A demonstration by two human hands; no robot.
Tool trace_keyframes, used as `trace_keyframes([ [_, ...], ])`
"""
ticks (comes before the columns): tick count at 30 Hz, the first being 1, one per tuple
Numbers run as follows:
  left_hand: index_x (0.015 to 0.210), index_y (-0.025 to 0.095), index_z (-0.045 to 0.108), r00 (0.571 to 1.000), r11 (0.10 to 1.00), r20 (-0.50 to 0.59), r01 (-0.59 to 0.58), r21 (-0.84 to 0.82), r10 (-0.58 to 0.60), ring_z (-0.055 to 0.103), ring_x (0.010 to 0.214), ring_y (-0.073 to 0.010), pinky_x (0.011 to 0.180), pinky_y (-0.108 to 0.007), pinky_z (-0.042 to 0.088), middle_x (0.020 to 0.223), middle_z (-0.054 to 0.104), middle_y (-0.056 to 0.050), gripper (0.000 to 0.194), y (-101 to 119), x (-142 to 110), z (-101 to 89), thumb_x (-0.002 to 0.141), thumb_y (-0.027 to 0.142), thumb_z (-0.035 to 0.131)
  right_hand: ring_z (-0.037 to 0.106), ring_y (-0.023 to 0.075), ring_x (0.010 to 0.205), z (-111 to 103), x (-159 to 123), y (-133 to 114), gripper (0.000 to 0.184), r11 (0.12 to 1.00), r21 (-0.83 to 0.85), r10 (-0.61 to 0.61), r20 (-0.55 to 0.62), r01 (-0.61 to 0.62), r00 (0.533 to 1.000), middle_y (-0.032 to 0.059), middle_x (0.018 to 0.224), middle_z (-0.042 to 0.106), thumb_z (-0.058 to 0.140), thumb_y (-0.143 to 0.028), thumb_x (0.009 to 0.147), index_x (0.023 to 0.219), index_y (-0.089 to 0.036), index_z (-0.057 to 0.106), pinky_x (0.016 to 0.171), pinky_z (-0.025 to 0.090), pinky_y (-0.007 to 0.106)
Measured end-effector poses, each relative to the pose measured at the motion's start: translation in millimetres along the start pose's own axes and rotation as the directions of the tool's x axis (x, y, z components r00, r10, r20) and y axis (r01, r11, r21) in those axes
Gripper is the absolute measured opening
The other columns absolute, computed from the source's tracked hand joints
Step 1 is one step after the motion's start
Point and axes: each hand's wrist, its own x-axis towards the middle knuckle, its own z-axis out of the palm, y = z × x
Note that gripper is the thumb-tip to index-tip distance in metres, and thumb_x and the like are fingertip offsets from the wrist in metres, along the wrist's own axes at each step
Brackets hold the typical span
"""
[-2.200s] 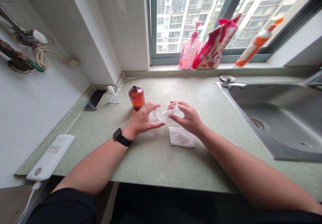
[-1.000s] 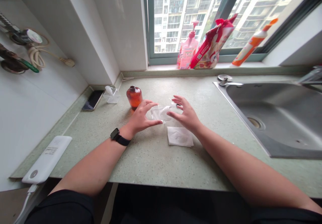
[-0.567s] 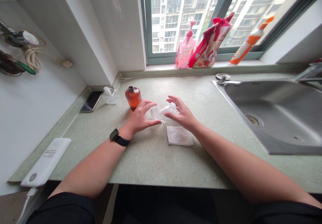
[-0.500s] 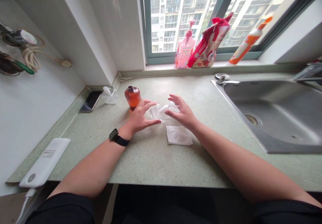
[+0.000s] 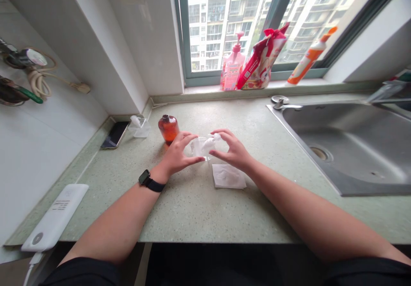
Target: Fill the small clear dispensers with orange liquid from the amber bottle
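Being pinched by fingers of the left hand (image 5: pixel 175 154) is a clear plastic box (image 5: pixel 199 148); between the spread fingers of the right hand (image 5: pixel 236 151), a white wad (image 5: pixel 210 143) is seen.

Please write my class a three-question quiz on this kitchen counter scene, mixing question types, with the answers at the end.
1. Multiple choice: which wrist wears the black watch? A: the left. B: the right.

2. True or false: the amber bottle stands nearer the left hand than the right hand.

3. Fill in the blank: on the sill, the pink pump bottle, the red bag and the orange-and-white bottle stand in front of a ____.

Key: 1. A; 2. True; 3. window.
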Motion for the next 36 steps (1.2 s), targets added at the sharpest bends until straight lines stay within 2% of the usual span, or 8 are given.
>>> trace_keyframes([
  [7, 0.144, 0.027, 0.064, 0.999, 0.999, -0.006, -0.036, 0.003, 0.036, 0.065, 0.129, -0.031, 0.118, -0.052, 0.054, 0.136, 0.062, -0.011, 0.074, 2, 0, 1.5, 0.084, 0.062, 0.088, 0.068, 0.0302, 0.125, 12, 2, -5, 0.042, 0.995, 0.1, 0.029, -0.001, -0.029, 1.0, 0.0095, 0.127, 0.073, 0.078, -0.063, 0.091, 0.114, -0.028, 0.076, 0.113, 0.053, 0.054],
  [12, 0.144, 0.026, 0.065, 1.0, 1.0, -0.005, -0.016, 0.012, 0.016, 0.065, 0.129, -0.0309, 0.119, -0.051, 0.053, 0.137, 0.062, -0.011, 0.073, 0, 0, 1.0, 0.085, 0.063, 0.087, 0.068, 0.0294, 0.124, 4, 1, 10, 0.05, 0.977, 0.17, 0.142, -0.058, -0.131, 0.988, 0.0079, 0.126, 0.072, 0.083, -0.061, 0.086, 0.123, -0.03, 0.071, 0.114, 0.054, 0.055],
  [16, 0.144, 0.027, 0.065, 1.0, 1.0, 0.003, -0.007, 0.01, 0.007, 0.065, 0.129, -0.0309, 0.118, -0.051, 0.054, 0.137, 0.062, -0.011, 0.073, 0, 0, 0.0, 0.085, 0.063, 0.087, 0.067, 0.0284, 0.127, -4, 0, 20, 0.038, 0.957, 0.254, 0.161, -0.06, -0.141, 0.985, 0.0078, 0.127, 0.07, 0.083, -0.057, 0.087, 0.111, -0.029, 0.072, 0.115, 0.055, 0.054],
  [19, 0.145, 0.027, 0.064, 1.0, 1.0, 0.002, -0.01, 0.0, 0.01, 0.065, 0.129, -0.0311, 0.119, -0.051, 0.053, 0.137, 0.062, -0.011, 0.074, 1, -1, 0.0, 0.085, 0.063, 0.087, 0.066, 0.0286, 0.129, -2, 0, 15, 0.031, 0.962, 0.256, 0.1, 0.007, -0.099, 0.995, 0.0091, 0.127, 0.069, 0.081, -0.053, 0.09, 0.106, -0.028, 0.075, 0.115, 0.055, 0.053],
  [22, 0.145, 0.027, 0.064, 1.0, 1.0, 0.004, -0.023, -0.012, 0.023, 0.065, 0.129, -0.0311, 0.119, -0.051, 0.053, 0.137, 0.062, -0.011, 0.075, 2, 0, 0.4, 0.084, 0.062, 0.088, 0.065, 0.0298, 0.13, 3, 0, 6, 0.034, 0.964, 0.251, 0.075, 0.059, -0.087, 0.995, 0.0097, 0.129, 0.069, 0.083, -0.052, 0.089, 0.114, -0.028, 0.078, 0.115, 0.054, 0.053],
  [27, 0.146, 0.028, 0.063, 1.0, 1.0, 0.011, -0.026, -0.009, 0.026, 0.064, 0.13, -0.0309, 0.119, -0.051, 0.053, 0.138, 0.062, -0.011, 0.074, 3, 0, 0.9, 0.085, 0.06, 0.089, 0.068, 0.0285, 0.121, 6, 1, -2, 0.035, 0.948, 0.301, 0.109, 0.009, -0.106, 0.994, 0.0085, 0.123, 0.071, 0.087, -0.054, 0.086, 0.11, -0.029, 0.083, 0.112, 0.055, 0.052],
  [32, 0.146, 0.024, 0.064, 0.999, 0.999, 0.005, -0.035, 0.002, 0.035, 0.063, 0.132, -0.0311, 0.12, -0.051, 0.052, 0.139, 0.061, -0.012, 0.075, 2, 0, 0.7, 0.085, 0.059, 0.089, 0.071, 0.0244, 0.112, -8, 2, -4, 0.035, 0.893, 0.426, 0.173, -0.026, -0.146, 0.985, 0.0057, 0.112, 0.071, 0.09, -0.053, 0.083, 0.11, -0.031, 0.085, 0.106, 0.06, 0.048],
  [36, 0.146, 0.024, 0.064, 1.0, 1.0, 0.009, -0.025, 0.014, 0.025, 0.063, 0.133, -0.0317, 0.12, -0.052, 0.052, 0.141, 0.061, -0.012, 0.074, 3, -1, -0.5, 0.085, 0.059, 0.088, 0.071, 0.0223, 0.109, -15, 4, -5, 0.033, 0.873, 0.461, 0.193, -0.028, -0.159, 0.981, 0.0044, 0.111, 0.072, 0.092, -0.049, 0.082, 0.109, -0.032, 0.085, 0.107, 0.06, 0.046],
])
